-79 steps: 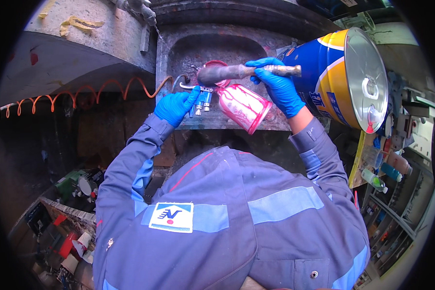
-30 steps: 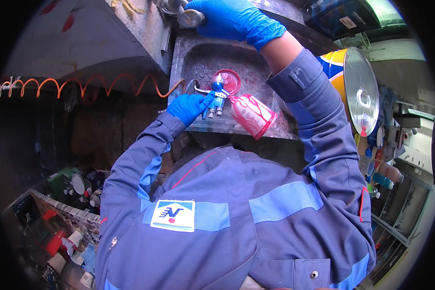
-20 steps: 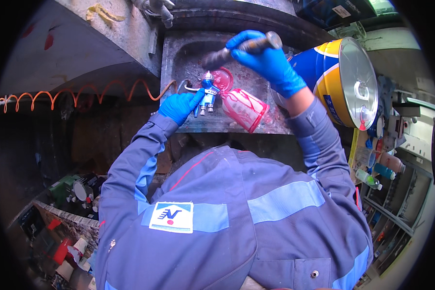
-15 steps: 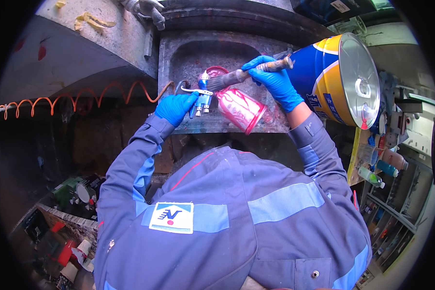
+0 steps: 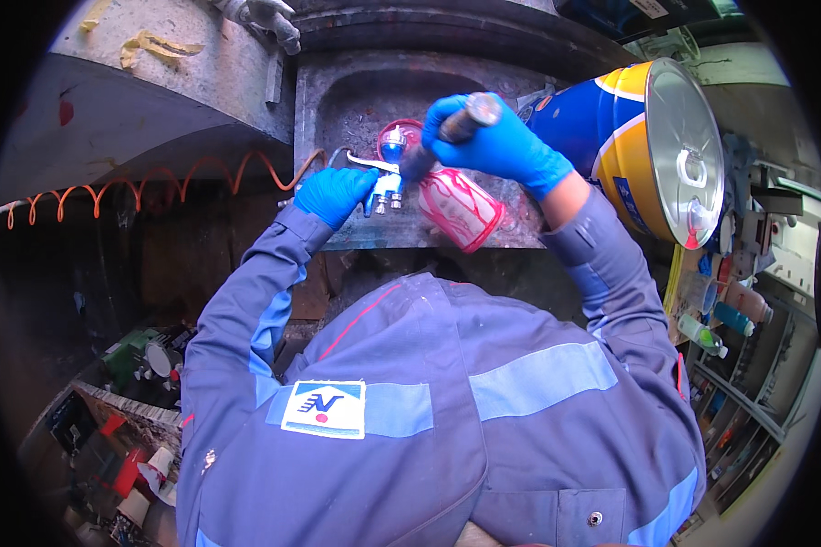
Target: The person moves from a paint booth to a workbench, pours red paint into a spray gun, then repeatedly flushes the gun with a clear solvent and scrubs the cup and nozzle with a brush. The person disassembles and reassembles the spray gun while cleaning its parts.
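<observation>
— While the left hand [image 5: 335, 194] stays clenched around the spray gun [image 5: 388, 178] at the sink [image 5: 337, 100], what is different from a moment ago?

— The right hand [image 5: 497, 146] has come back down. A second ago it was up by the tap at the top of the sink; now it is closed around a dark brush [image 5: 447, 137], whose tip sits at the gun's head, beside the red-stained cup [image 5: 461, 208].

— So the brush is touching the gun?

— Its lower end meets the gun near the cup's neck; whether bristles press into the opening I cannot tell. Half a second earlier the brush lay flatter; now it is tilted steeply, handle end toward the camera.

— And the gun itself?

— It has barely shifted: over the sink's front edge, cup lying on its side, orange coiled hose [image 5: 155, 182] trailing left. I'd judge the scrubbing of the gun is under way again after a trip to the tap.

— Anything nearby?

— A blue and yellow drum [image 5: 629, 128] lies just right of the sink.
</observation>
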### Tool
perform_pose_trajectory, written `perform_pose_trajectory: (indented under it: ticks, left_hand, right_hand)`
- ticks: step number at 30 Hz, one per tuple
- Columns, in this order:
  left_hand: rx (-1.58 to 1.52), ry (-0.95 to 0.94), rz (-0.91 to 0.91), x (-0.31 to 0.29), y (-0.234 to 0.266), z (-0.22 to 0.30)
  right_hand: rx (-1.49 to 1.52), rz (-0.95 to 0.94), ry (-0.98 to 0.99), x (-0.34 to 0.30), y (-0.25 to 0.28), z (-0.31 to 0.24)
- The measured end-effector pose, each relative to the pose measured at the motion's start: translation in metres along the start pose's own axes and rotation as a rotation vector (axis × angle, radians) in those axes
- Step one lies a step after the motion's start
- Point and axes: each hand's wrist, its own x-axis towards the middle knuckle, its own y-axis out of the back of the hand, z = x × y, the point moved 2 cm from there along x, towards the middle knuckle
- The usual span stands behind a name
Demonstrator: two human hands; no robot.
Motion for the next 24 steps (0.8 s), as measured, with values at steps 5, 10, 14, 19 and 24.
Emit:
perform_pose_trajectory:
  ticks: [5, 10, 14, 19, 24]
  left_hand:
    - [0.051, -0.006, 0.010, -0.004, 0.004, 0.007]
    - [0.108, 0.062, 0.025, -0.011, 0.008, -0.001]
    - [0.058, 0.031, 0.084, -0.019, 0.007, -0.005]
    - [0.132, -0.040, 0.192, -0.021, 0.005, -0.006]
    - [0.128, -0.032, 0.147, -0.015, 0.002, 0.000]
  right_hand:
    - [0.096, 0.129, 0.042, 0.029, -0.019, 0.006]
    - [0.047, 0.001, 0.033, 0.004, -0.010, -0.003]
    - [-0.022, 0.115, -0.127, -0.003, 0.002, 0.004]
    - [0.129, 0.154, -0.002, 0.012, -0.012, 0.012]
    - [0.043, 0.264, 0.086, 0.019, -0.013, 0.003]
